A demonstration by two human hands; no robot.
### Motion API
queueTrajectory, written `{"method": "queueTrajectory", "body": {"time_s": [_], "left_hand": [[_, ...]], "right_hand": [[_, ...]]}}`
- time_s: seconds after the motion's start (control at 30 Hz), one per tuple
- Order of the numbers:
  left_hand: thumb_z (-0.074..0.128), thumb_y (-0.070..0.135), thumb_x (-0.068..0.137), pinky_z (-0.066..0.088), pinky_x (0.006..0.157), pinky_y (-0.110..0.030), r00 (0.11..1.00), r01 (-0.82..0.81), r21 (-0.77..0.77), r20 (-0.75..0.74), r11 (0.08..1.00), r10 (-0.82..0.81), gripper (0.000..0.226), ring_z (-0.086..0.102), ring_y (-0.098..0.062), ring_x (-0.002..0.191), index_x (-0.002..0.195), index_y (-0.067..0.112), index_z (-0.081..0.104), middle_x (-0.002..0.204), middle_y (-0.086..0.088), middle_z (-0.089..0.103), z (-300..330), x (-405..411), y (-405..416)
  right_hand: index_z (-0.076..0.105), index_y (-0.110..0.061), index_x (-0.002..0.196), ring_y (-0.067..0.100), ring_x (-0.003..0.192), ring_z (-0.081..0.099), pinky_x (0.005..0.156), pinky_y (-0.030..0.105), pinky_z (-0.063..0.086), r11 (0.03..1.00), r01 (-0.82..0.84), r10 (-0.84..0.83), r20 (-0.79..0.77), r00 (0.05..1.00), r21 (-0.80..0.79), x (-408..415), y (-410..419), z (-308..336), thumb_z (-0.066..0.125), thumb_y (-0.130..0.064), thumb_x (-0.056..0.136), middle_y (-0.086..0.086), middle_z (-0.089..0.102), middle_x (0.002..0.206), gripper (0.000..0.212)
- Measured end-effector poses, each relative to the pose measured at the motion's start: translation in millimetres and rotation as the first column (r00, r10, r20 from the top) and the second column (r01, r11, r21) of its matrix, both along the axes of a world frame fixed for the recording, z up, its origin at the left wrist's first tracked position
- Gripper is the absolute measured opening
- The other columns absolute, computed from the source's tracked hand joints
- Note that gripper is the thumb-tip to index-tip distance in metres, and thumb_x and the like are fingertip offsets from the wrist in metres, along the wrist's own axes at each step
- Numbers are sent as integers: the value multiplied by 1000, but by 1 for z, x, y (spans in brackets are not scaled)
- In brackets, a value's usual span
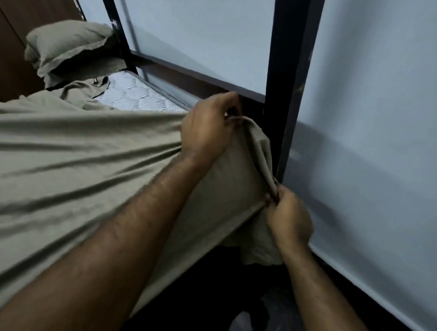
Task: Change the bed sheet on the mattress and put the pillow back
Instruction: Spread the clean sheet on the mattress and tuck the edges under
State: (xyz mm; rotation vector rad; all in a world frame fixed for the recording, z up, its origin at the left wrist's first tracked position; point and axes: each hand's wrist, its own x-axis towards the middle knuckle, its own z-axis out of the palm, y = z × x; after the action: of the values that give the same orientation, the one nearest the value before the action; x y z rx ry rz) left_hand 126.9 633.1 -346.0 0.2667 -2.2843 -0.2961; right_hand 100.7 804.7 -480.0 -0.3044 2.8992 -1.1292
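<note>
the bed sheet (63, 156) is a plain olive-green cloth with a slight sheen, pulled in long creases across the near part of the mattress (135, 96). it covers the near corner and drapes down the side, while at the far end it lies bunched, leaving a patch of the mattress bare: white with fine grey stripes, a quilted pattern and a striped piped edge. no brand, label or writing can be read on any of it.

the left hand (206, 131) pinches the sheet's edge at the top of the corner, fingers curled round the fold. the right hand (288, 217) grips the same edge lower down, nearer, beside the black bed post (291, 88).

the pillow (67, 46), in a matching olive case, sits at the far left, at the head of the bed.
</note>
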Motion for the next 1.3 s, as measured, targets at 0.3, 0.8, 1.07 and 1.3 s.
{"method": "queueTrajectory", "body": {"time_s": [0.3,0.8,1.07,1.3], "left_hand": [[72,19,88,45,68,-32,963,199,307,113,931,-243,16,53,-10,73,84,19,57,76,8,60,-50,-21,-16],[54,28,98,29,66,-35,993,-24,-155,108,988,42,12,64,-32,89,102,17,59,97,-4,70,-48,-29,-2],[50,29,100,34,81,-38,909,-142,-54,387,988,152,12,63,-35,103,108,23,57,104,-10,71,-36,-38,6],[58,31,93,45,89,-43,966,-123,-128,213,984,148,26,62,-29,110,118,22,62,115,-2,69,-15,14,15]], "right_hand": [[56,-14,123,31,107,58,70,34,40,969,0,40,-158,987,247,-9,6,-14,51,-6,96,12,63,114,28],[38,-13,133,32,118,55,76,35,38,949,-315,309,-163,937,-16,32,-30,-11,58,-41,97,10,44,135,50],[-2,-14,161,39,137,43,94,41,47,940,-328,326,-39,945,-98,32,-40,-17,49,-46,101,12,4,165,85],[8,-20,162,40,139,39,100,48,43,928,-310,312,-25,950,-205,23,-40,-20,29,-54,105,7,11,166,69]]}}
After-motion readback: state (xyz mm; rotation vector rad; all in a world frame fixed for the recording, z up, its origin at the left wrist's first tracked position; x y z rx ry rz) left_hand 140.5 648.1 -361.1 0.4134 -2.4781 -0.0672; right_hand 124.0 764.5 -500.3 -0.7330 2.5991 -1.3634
